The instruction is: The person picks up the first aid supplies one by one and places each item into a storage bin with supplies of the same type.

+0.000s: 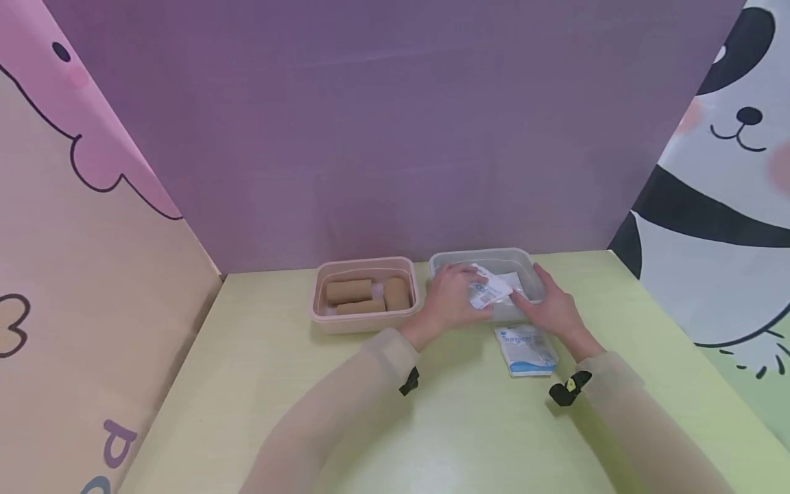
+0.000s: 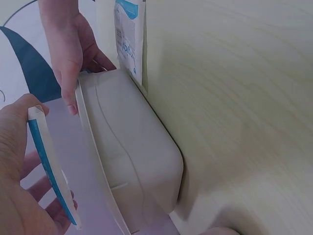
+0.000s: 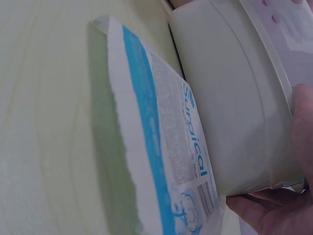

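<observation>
My left hand [image 1: 455, 295] holds a white packet with a blue band [image 2: 51, 169] between thumb and fingers, above the pale grey plastic box [image 1: 509, 315]. At the box's right end my right hand [image 1: 554, 309] grips the wall, thumb at the rim and fingers low outside, as the left wrist view shows. Part of another white packet [image 1: 512, 280] shows inside the box. On the table before the box lies a white and blue packet printed "Surgical" [image 1: 526, 351]; the right wrist view has it close by the box's side.
A pink plastic box [image 1: 364, 322] stands left of the grey one and contains several brown rolls [image 1: 397, 295]. Behind both rises a purple panel [image 1: 395, 137]. Printed walls flank the pale wooden table [image 1: 259, 384].
</observation>
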A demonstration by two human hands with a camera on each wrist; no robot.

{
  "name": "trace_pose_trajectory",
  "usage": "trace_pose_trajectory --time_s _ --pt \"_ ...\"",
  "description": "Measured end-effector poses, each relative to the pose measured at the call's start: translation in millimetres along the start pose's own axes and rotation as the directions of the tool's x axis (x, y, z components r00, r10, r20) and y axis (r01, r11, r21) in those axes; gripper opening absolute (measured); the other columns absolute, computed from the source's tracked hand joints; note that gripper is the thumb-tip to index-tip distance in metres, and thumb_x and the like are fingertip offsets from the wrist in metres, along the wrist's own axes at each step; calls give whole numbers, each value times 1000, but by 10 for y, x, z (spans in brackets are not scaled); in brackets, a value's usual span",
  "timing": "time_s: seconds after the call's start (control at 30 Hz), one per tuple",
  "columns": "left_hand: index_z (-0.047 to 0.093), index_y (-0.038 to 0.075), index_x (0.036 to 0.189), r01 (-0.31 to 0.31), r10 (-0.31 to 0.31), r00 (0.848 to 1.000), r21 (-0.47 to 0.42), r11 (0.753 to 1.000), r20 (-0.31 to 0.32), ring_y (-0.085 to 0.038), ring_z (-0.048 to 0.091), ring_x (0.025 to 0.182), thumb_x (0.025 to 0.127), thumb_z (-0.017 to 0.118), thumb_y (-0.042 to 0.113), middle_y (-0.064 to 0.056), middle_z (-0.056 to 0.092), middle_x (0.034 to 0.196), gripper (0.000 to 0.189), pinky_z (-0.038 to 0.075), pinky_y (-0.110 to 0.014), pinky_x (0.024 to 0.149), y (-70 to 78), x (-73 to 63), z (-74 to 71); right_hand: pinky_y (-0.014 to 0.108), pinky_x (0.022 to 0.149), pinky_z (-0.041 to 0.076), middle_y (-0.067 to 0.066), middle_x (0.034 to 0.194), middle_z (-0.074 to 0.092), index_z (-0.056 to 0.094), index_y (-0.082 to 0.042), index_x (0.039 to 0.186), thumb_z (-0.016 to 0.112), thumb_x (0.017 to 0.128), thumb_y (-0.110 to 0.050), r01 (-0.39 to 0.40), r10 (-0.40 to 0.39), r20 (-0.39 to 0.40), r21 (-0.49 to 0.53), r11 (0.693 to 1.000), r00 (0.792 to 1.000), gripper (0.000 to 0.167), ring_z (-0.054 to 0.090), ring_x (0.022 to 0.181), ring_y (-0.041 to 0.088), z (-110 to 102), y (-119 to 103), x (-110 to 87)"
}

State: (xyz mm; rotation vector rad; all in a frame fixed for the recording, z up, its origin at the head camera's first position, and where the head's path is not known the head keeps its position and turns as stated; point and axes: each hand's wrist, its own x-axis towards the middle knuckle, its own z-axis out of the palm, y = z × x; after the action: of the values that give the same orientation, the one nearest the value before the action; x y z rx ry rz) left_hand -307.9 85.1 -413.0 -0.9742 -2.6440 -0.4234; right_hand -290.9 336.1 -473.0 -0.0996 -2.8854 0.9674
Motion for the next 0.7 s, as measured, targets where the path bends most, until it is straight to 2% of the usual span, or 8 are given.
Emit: trace_pose_trajectory --time_s 0.13,0.3,0.5,0.7 --pt "76 27 133 20 -20 999 4 1000 35 -18 58 141 89 76 51 6 70 145 50 43 -39 122 35 72 24 80 109 41 40 164 32 1 -10 172 53 101 -69 -28 28 7 -9 1000 1000 106 40 143 66 -29 43 -33" --pt "76 28 133 57 -57 997 -1 998 44 -22 58 141 91 75 49 7 70 145 47 50 -38 116 51 156 16 81 110 39 42 164 30 1 -9 172 52 101 -71 -31 31 2 -12 999 1000 107 39 142 68 -54 56 -42" --pt "77 25 132 55 -56 998 26 998 32 -19 61 138 93 75 50 6 72 141 47 47 -35 117 -23 243 46 81 111 38 42 164 29 0 -10 172 53 100 -72 -36 36 7 -6 999 999 108 38 143 68 -39 28 -24" --pt "75 24 134 110 -110 993 -11 994 43 -19 62 134 93 76 49 4 71 143 48 48 -33 114 -110 289 82 81 112 37 41 165 29 1 -11 172 52 100 -73 -25 25 18 -10 1000 1000 108 37 144 67 -1 -29 14"
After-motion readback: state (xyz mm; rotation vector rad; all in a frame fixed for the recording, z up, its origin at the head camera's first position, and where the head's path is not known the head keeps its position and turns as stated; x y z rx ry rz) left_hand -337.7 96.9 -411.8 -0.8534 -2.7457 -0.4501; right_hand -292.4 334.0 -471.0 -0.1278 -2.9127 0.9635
